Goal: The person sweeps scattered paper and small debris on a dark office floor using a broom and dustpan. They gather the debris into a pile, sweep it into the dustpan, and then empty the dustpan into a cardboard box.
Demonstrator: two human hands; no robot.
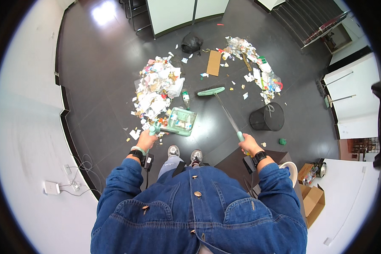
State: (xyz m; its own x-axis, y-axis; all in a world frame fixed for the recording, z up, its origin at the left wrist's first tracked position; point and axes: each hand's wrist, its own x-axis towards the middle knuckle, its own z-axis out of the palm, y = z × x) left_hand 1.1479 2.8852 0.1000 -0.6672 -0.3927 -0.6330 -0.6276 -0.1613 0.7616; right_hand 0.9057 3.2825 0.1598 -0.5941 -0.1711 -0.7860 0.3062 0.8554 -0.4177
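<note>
My left hand (145,142) is closed around the green handle of a dustpan (193,124), whose pan hangs or rests by the near end of a litter pile (158,85); plastic bottles show in it. In my right hand (250,144) is the handle of a broom (211,91), its dark bristles on the floor right of that pile. A bottle with a green label (186,100) lies between the pile and the broom head. Farther right, a second band of litter (263,68) curves over the dark tiles, with a flat piece of cardboard (214,63) to its left.
A black mesh bin (266,116) stands or leans at the right, near a green crumpled item (282,141). A black plastic bag (192,43) sits ahead, before a white counter (171,16). Cables run along the left wall. Behind my right arm are a white bucket (292,174) and an open cardboard box (314,203).
</note>
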